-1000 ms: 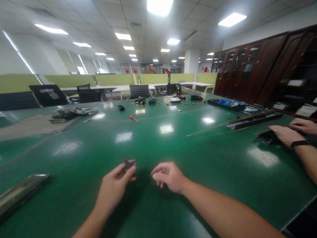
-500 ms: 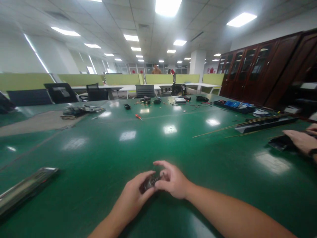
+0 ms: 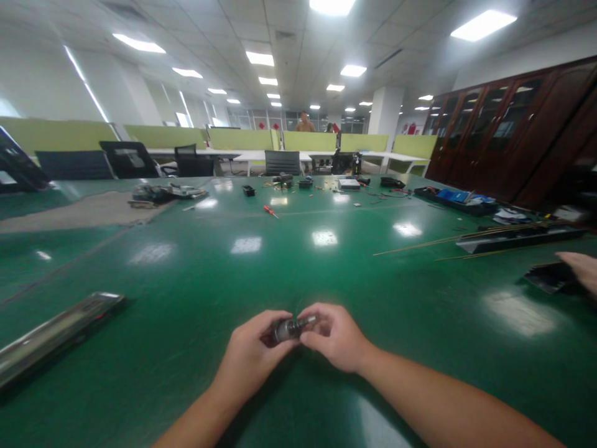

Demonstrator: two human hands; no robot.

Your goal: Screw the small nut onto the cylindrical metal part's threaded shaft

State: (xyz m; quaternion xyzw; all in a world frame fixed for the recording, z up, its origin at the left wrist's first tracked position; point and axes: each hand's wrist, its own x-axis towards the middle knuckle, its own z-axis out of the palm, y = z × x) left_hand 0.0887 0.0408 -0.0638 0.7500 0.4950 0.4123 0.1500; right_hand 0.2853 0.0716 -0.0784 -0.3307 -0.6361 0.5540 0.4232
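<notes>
Green worktop (image 3: 186, 280) taken up by most of the lower view; dark wooden cabinets (image 3: 508, 134) seen behind, on the right. Long metal-edged piece (image 3: 58, 333) laid on the near left, well apart from the hands. Dark channel (image 3: 522, 239) laid on the right, with thin rods (image 3: 415, 245) beside it; their ends could be knocked if a forearm were swung wide. Black piece (image 3: 550, 277) touched by a co-worker's hand (image 3: 583, 270) at the right edge.

Dark cylindrical part (image 3: 284, 330) held in the left hand (image 3: 252, 354), fingers curled around its body, over the near middle of the worktop; its narrow end is pointed toward the right hand (image 3: 333, 336). Right hand's fingers drawn narrow at that end; whether it is pinched or only touched cannot be told. Part is partly hidden and blurred. Judged risks: part dropped if the left grip were loosened; grip twisted loose, or narrow end bent, if it were pushed off-axis. Small orange screwdriver (image 3: 269, 210) laid farther off, well out of the way.
</notes>
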